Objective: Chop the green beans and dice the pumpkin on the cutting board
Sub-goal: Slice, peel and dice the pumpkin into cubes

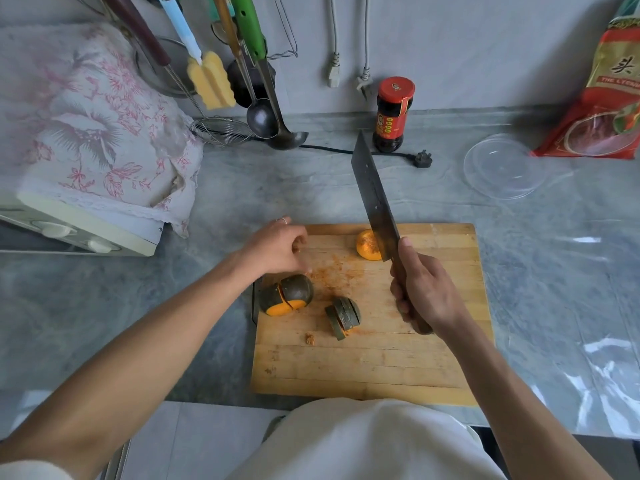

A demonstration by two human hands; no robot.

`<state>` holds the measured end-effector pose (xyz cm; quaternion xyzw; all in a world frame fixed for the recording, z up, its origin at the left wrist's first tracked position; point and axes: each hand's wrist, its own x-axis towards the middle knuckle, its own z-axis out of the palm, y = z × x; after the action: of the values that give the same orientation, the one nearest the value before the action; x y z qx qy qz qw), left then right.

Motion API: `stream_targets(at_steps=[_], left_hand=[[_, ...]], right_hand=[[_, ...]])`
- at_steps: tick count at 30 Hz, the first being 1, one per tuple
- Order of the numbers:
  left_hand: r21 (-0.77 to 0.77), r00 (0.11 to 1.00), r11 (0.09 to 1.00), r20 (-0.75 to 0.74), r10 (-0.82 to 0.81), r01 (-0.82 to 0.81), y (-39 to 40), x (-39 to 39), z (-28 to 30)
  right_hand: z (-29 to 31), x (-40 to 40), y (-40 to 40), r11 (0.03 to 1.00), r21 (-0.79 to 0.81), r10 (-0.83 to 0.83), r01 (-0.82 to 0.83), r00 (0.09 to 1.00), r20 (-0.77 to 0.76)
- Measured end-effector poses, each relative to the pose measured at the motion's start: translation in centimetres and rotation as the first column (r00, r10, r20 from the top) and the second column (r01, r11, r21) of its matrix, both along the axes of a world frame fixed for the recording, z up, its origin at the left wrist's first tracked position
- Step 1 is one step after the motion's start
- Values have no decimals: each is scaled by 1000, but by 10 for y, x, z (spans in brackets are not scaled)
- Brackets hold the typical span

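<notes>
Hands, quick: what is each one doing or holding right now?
Left hand: fingers loosely curled over the cutting board, holding nothing that can be seen.
Right hand: grips the handle of the cleaver, blade raised over the board.

A grey kitchen corner in soft, even light.
The marbled grey table [554, 271] runs to a plain grey wall [485, 46], where ladles [273, 123] and a yellow sponge brush [211, 81] hang beside two dangling plugs [334, 76]. A floral cloth [93, 126] covers an appliance at the table's left edge; a dark sauce jar [393, 116] stands by the wall, a red packet [609, 98] in the far right corner.
</notes>
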<state>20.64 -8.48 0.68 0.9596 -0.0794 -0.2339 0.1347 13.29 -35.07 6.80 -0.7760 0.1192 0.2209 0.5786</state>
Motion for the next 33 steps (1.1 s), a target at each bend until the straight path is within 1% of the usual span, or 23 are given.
stream_targets(at_steps=[2, 3, 5, 10, 14, 17, 20, 24, 27, 31, 33], left_hand=[[103, 999, 994, -5, -38, 39, -7, 0, 1], [132, 998, 990, -12, -54, 55, -9, 2, 1], [138, 996, 987, -34, -80, 84, -9, 7, 1], [29, 997, 996, 10, -80, 79, 6, 17, 2], [-109, 998, 994, 60, -4, 11, 12, 18, 2], [-131, 995, 991, 92, 31, -18, 12, 17, 0], [-170, 985, 984, 153, 82, -56, 11, 14, 0], [-262, 949, 954, 232, 212, -148, 9, 7, 1], [-278, 940, 941, 226, 258, -191, 9, 3, 1], [-285, 951, 940, 187, 248, -190, 11, -1, 2], [-291, 950, 939, 191, 246, -184, 12, -4, 1]], right_hand=[[1, 0, 2, 1000, -9, 13, -13, 1000, 0], [1, 0, 2, 1000, -12, 17, -17, 1000, 0], [1, -1, 2, 1000, -11, 19, -19, 1000, -2], [1, 0, 0, 1000, 6, 8, -8, 1000, -9], [-1, 2, -2, 1000, 15, -11, 11, 1000, -20], [-3, 1, -3, 1000, 8, -6, 6, 1000, -14], [-3, 0, -3, 1000, 3, 5, -5, 1000, -7], [-3, -2, -3, 1000, -10, 27, -27, 1000, 14], [-3, -2, -2, 999, -17, 39, -39, 999, 30], [-2, -3, -2, 998, -17, 58, -57, 998, 40], [-2, -4, -2, 997, -29, 70, -68, 996, 53]])
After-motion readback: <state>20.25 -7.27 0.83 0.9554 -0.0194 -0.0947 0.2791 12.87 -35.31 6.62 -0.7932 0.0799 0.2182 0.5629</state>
